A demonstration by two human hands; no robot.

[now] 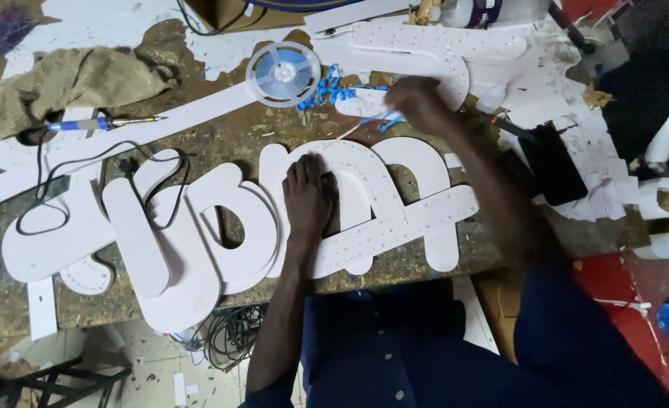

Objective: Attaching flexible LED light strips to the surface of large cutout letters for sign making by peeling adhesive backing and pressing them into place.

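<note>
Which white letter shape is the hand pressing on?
The left hand lies flat on the dotted white letter shape in the middle; the plain shapes farther left go untouched.

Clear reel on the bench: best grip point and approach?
Pinch the reel across its outer rim, probably from straight above. It lies flat on the bench, hub up, so the flanges offer no side hold; blue wires crowd its right edge, the left looks freer.

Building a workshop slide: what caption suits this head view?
Left hand presses flat white perforated letter cut-outs on a worn workbench; right hand reaches toward blue wire.
</note>
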